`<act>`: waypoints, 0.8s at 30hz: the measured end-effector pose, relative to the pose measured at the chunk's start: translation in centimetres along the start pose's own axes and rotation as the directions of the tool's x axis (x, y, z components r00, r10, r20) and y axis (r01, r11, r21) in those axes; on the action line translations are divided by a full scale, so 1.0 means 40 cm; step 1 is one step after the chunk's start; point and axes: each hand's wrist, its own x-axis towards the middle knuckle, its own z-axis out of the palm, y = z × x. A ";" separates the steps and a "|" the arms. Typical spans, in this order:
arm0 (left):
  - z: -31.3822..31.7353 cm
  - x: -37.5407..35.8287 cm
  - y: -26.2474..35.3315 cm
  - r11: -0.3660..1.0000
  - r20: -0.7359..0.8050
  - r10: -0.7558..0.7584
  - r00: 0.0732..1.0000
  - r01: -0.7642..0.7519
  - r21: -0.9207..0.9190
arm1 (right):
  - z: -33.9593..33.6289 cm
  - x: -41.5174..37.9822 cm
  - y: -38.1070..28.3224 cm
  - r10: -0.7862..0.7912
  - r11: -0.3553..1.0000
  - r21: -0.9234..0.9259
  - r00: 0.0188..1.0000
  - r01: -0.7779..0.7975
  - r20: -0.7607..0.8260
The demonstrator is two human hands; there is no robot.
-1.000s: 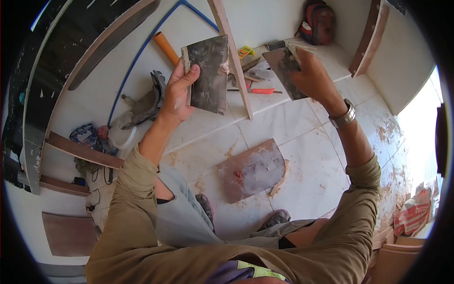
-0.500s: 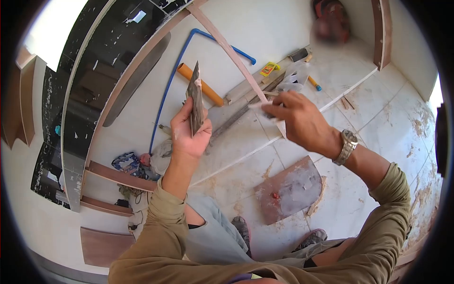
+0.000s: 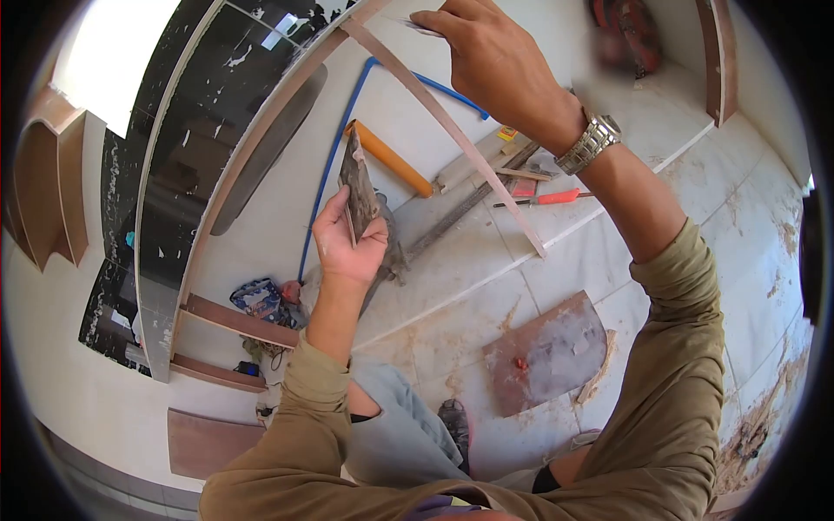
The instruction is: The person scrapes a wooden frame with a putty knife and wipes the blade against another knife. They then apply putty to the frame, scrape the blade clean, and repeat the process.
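Observation:
My left hand (image 3: 350, 245) is closed around a flat, putty-smeared board (image 3: 360, 187), which points up and away from me. My right hand (image 3: 508, 74) is raised at the top of the view, with its fingers pinched on a thin flat scraper blade (image 3: 423, 29). To the left of the blade, a pinkish wooden strip (image 3: 443, 126) meets the curved wooden edge (image 3: 252, 113) of a black-panelled frame. The blade looks apart from the strip. Part of the blade is hidden by my fingers.
On the floor lies a brown panel (image 3: 504, 382) with white powder and a small red lump. Beyond the strip are an orange tube (image 3: 391, 158), a bent blue pipe (image 3: 323, 187) and a red-handled tool (image 3: 556, 198). A dark red bag (image 3: 630, 39) stands at the back.
My right hand has moved up and left with the blade, from above the floor items to near the top of the strip. The view has shifted slightly; my left hand still holds the board.

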 end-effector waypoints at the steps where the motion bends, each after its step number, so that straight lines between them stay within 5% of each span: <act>1: 0.000 -0.002 0.008 1.000 -0.017 -0.007 1.000 0.007 0.014 | 0.006 -0.003 -0.005 -0.054 0.997 -0.054 0.998 0.053 -0.015; 7: 0.018 -0.048 0.047 0.997 -0.123 0.051 0.991 -0.044 0.060 | 0.069 -0.005 -0.023 -0.269 0.930 -0.272 0.962 0.247 -0.049; 24: -0.035 -0.080 0.106 0.995 -0.107 0.093 0.990 -0.090 0.034 | 0.132 0.050 0.018 -0.365 0.870 -0.364 0.931 0.333 -0.021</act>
